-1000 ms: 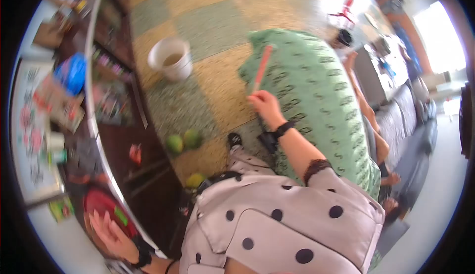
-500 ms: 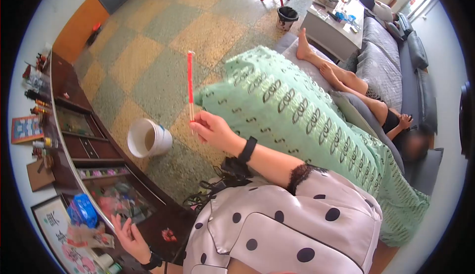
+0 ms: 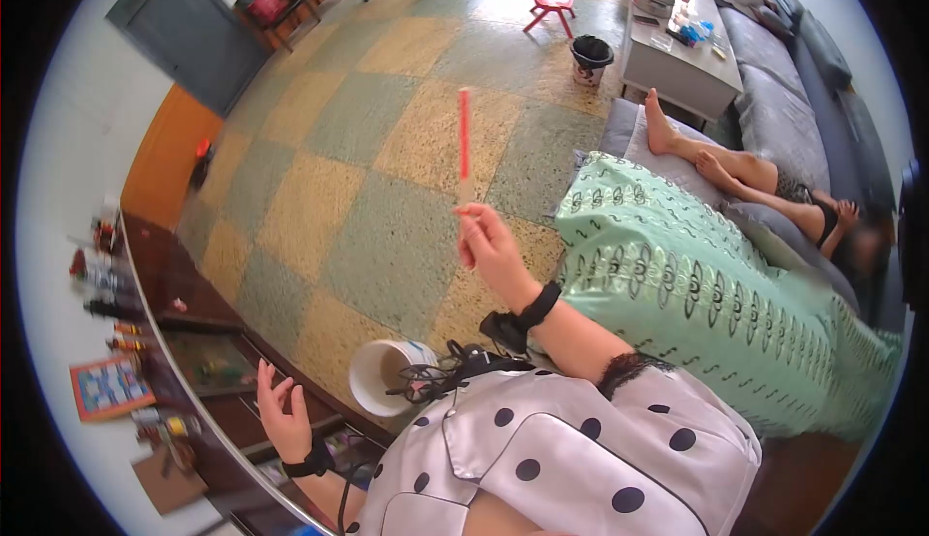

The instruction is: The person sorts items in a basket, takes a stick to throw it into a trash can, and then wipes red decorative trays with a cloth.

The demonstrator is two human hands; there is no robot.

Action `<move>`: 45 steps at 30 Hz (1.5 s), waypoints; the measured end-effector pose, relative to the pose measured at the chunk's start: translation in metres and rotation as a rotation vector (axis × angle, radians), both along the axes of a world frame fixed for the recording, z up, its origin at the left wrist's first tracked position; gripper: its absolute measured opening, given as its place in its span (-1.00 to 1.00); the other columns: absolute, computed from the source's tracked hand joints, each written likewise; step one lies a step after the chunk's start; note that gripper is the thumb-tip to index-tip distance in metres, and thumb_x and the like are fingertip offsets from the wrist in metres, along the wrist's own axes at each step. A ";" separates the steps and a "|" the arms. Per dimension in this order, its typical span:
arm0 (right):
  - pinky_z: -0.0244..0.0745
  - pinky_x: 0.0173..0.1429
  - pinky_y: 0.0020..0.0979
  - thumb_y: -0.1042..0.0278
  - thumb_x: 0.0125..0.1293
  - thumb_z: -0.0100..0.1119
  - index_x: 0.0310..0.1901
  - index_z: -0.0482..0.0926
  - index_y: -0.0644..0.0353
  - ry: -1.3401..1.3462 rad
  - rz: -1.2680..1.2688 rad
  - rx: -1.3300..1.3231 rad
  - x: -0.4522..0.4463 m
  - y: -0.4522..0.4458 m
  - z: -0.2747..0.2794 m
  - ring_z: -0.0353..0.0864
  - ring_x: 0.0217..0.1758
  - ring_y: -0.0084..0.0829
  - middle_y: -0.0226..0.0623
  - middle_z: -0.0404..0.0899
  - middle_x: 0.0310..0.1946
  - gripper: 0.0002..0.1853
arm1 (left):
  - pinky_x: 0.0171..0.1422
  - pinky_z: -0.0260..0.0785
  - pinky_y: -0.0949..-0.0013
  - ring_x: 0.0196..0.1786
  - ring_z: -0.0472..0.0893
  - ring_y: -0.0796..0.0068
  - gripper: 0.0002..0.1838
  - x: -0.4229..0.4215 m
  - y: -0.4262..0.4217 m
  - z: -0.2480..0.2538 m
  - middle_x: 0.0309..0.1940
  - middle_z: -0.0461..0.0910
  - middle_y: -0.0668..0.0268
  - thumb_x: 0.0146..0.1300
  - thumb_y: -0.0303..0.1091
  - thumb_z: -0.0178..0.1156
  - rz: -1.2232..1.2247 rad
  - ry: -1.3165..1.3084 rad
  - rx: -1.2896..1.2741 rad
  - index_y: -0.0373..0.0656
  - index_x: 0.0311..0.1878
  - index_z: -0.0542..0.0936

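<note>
My right hand (image 3: 491, 246) is raised in front of me, its fingers pinched round the pale lower end of a thin red-topped stick (image 3: 464, 139), which points upright over the tiled floor. My left hand (image 3: 284, 412) hangs above the edge of the dark wooden cabinet (image 3: 184, 352), fingers apart and holding nothing. Between the two hands, lower down, a white bucket (image 3: 373, 381) stands on the floor, with black cords (image 3: 426, 373) near its rim. A green patterned cloth (image 3: 697, 294) lies to the right of my right forearm.
A person's bare legs (image 3: 735, 168) stretch along the grey sofa (image 3: 774, 81). Farther off are a low white table (image 3: 677, 72), a black-lined bin (image 3: 590, 57) and a small red chair (image 3: 550, 0). A grey door (image 3: 194, 33) stands at the upper left.
The view has swung up and round, bringing the door and chairs into sight. My right hand still holds the stick, now upright. My left hand stays open near the cabinet.
</note>
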State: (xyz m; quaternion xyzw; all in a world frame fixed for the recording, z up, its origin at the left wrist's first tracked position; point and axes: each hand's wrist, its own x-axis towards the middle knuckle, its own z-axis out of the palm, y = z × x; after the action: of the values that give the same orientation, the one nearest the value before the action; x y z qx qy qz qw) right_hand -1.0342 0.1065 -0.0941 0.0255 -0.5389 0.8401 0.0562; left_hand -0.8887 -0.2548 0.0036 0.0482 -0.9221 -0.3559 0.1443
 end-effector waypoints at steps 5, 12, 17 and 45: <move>0.35 -0.51 -0.60 0.46 0.46 -0.07 0.24 0.37 0.06 -0.109 -0.487 0.094 -0.060 0.060 -0.008 0.41 -0.56 -0.68 -0.42 0.44 -0.40 -0.66 | 0.17 0.41 0.29 0.01 0.59 0.34 -0.31 -0.151 -0.002 0.016 0.29 0.40 0.07 0.23 -0.51 0.19 -0.152 -0.093 -0.045 -0.14 0.44 0.25; 0.33 -0.55 -0.61 0.44 0.45 0.00 0.21 0.42 0.12 -0.253 -0.842 -0.007 -0.128 0.171 -0.079 0.41 -0.58 -0.70 -0.42 0.49 -0.37 -0.67 | 0.10 0.43 0.32 0.04 0.59 0.34 -0.27 -0.318 0.053 -0.003 0.31 0.37 0.08 0.21 -0.43 0.23 -0.345 -0.099 -0.031 -0.14 0.46 0.22; 0.31 -0.56 -0.61 0.33 0.41 0.12 0.03 0.55 0.24 -0.317 -0.820 -0.020 -0.236 0.238 -0.099 0.44 -0.57 -0.73 -0.44 0.55 -0.43 -0.76 | 0.12 0.44 0.25 0.06 0.58 0.22 -0.24 -0.433 0.079 -0.029 0.27 0.35 0.03 0.17 -0.45 0.26 -0.313 -0.170 -0.151 -0.12 0.45 0.23; 0.43 -0.49 -0.65 0.41 0.39 0.10 -0.04 0.57 0.12 -0.571 -0.939 -0.467 -0.688 0.614 -0.133 0.47 -0.54 -0.75 -0.43 0.66 -0.31 -0.84 | 0.26 0.37 0.13 0.24 0.48 0.13 -0.33 -1.124 0.678 -0.017 0.36 0.27 0.05 0.24 -0.35 0.26 -1.121 -0.153 -0.161 -0.17 0.41 0.28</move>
State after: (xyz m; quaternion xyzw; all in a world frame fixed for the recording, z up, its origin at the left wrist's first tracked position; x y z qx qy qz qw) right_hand -1.7222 0.7206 -0.2273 -0.4555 -0.2874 0.7952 0.2786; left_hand -2.0128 0.4237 -0.0133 -0.4338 -0.8388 -0.3022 -0.1302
